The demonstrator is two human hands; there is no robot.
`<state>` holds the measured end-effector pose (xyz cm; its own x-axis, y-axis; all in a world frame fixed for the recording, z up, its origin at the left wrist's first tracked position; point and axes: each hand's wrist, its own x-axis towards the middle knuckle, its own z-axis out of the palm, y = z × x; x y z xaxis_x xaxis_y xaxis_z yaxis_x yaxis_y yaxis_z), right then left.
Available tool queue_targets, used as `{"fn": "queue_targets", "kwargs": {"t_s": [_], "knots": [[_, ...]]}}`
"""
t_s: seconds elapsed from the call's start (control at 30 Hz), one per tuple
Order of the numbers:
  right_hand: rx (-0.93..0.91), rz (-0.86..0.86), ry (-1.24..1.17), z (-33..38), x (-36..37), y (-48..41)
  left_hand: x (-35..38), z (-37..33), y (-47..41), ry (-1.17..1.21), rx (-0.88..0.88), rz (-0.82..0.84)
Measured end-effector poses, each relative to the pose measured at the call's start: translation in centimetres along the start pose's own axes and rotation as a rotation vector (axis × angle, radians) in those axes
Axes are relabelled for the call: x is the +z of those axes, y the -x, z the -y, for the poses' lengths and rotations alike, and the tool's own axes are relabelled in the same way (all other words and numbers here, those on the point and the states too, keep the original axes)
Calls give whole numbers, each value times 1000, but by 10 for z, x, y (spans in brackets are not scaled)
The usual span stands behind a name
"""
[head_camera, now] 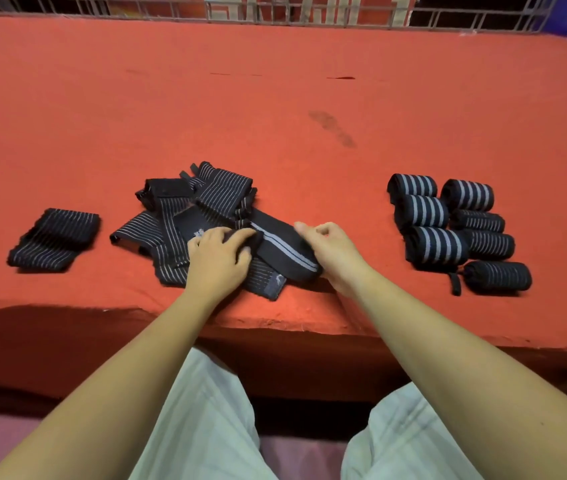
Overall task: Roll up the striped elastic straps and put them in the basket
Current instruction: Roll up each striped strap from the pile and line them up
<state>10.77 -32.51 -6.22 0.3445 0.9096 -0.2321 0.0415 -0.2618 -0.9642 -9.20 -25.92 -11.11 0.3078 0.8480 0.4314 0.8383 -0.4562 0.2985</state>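
A loose pile of black elastic straps with thin pale stripes [202, 202] lies on the red cloth near the front edge. One black strap with a wide grey stripe [285, 247] runs across the pile's right side. My left hand [218, 258] lies on the pile, fingers curled round that strap's left end. My right hand [330, 252] sits at the strap's right end with loosely curled fingers; what it holds is hidden. Several rolled straps [448, 230] stand in a cluster to the right. No basket is in view.
A folded striped strap [55, 239] lies alone at the left. The red cloth table [275, 109] stretches far back to a metal railing [310, 12]. Its front edge [275, 327] runs just above my knees.
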Motion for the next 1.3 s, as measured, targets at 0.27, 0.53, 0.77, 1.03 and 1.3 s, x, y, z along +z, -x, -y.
{"fn": "queue_targets", "kwargs": {"t_s": [0.27,0.53,0.77,1.03,1.3], "knots": [[81,26,77,25,-27,-6,10,14,2,-68,12,168],[93,179,13,46,-111,25,-2,-8,-10,-51,-102,313],[-71,483,239,77,-107,61,-57,-110,-22,696,313,558],[-232,271,-139,88,-130,68,-62,-136,-41,769,254,313],[-277,191,-535,102,-113,56,-90,-165,-75,866,189,96]]}}
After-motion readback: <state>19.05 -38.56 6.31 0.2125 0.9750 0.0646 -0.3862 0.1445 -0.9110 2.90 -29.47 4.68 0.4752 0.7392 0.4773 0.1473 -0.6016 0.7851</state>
